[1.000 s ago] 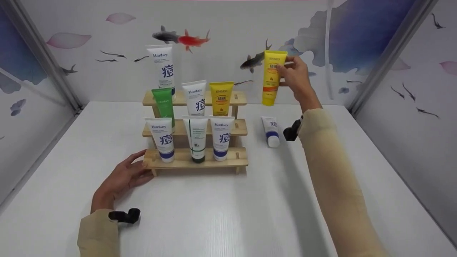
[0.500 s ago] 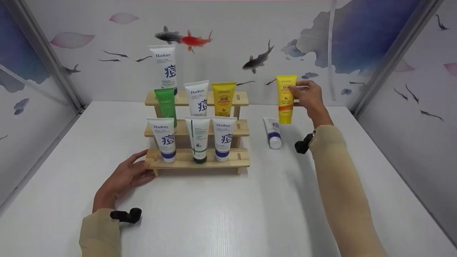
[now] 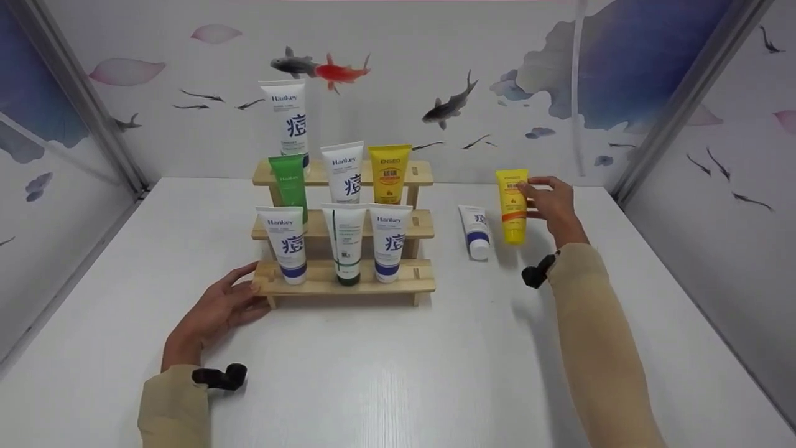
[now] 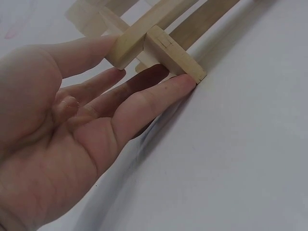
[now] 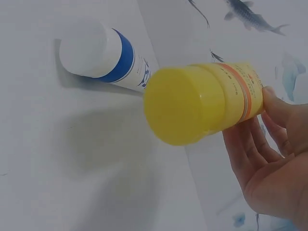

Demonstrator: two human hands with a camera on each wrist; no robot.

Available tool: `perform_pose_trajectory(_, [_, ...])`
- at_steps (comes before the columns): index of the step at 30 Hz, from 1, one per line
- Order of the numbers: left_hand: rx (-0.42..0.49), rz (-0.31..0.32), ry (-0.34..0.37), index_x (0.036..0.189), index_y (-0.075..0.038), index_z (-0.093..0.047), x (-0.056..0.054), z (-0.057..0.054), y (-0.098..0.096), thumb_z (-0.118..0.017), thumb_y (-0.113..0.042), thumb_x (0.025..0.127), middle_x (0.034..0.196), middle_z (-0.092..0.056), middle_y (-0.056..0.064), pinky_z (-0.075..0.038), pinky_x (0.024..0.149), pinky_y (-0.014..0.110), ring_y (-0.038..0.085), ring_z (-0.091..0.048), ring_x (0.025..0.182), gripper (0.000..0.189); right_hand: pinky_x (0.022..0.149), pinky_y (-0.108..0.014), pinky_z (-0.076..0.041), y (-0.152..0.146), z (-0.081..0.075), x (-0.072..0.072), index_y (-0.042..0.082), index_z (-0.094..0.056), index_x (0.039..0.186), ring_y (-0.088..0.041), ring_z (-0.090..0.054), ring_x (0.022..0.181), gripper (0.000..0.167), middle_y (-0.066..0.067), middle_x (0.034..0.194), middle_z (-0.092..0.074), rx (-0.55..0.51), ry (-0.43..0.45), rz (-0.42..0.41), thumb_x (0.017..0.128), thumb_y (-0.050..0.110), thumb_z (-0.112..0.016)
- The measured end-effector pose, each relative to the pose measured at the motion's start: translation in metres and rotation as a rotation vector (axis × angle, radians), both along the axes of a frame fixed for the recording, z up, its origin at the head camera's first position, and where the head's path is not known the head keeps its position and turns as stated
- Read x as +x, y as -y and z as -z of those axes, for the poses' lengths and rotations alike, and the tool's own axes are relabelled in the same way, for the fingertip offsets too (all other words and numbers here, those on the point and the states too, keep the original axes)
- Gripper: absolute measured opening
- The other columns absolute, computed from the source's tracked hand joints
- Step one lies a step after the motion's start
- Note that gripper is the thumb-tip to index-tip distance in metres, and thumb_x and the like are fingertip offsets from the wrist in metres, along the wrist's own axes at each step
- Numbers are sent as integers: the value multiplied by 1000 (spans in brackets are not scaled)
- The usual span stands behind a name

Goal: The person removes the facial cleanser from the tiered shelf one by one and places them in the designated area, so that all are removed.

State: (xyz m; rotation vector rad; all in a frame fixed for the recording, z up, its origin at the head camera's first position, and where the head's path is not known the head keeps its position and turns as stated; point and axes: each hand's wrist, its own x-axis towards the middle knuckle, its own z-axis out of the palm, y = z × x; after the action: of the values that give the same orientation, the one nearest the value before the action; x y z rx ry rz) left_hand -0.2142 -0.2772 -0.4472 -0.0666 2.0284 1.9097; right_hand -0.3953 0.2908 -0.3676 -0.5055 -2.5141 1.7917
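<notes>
My right hand (image 3: 551, 202) pinches a yellow squeeze tube (image 3: 513, 208) near its flat end, cap downward. In the right wrist view the tube's round yellow cap (image 5: 180, 106) faces the camera. Left of it a white tube with a blue band (image 3: 477, 233) lies on the table. My left hand (image 3: 217, 309) holds the left end of a three-step wooden display rack (image 3: 323, 288). The left wrist view has the thumb (image 4: 86, 57) at the plank's end and the other fingers (image 4: 144, 108) around the leg and behind it.
Upright on the rack's steps stand several tubes: white ones (image 3: 388, 242), a green one (image 3: 288, 183) and another yellow one (image 3: 390, 174). Printed wall panels (image 3: 398, 37) enclose the white table (image 3: 373, 373) at the back and sides.
My right hand has lowered the yellow tube and moved it rightward, from high near the back wall to beside the lying white tube. The left hand has stayed at the rack.
</notes>
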Motion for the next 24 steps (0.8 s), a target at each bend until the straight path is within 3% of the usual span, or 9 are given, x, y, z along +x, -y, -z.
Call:
perform_pose_trajectory(5, [-9,-11,12,163,-24,-9,0,1,1,-46,-25,108,162,-28,22,-52,107,33,22,-57,131,67,101,-34,-58,1,17,0,14,-46,149,-28,-61,123,57,-14,148,-52,11,56,9,99,37,-62])
perform_pose_trajectory(16, [3,-7,10,163,-25,-10,-2,-1,0,-46,-26,108,163,-28,21,-52,107,33,24,-56,133,66,106,-32,-54,9,45,-1,14,-44,150,-26,-57,129,56,-13,151,-49,-4,160,34,101,36,-59])
perform_pose_trajectory(24, [20,-2,15,163,-23,-10,-1,0,1,-49,-26,107,163,-28,22,-53,107,33,19,-59,128,68,109,-31,-51,12,59,-7,15,-48,148,-23,-55,128,52,-10,150,-50,-36,219,110,102,37,-56])
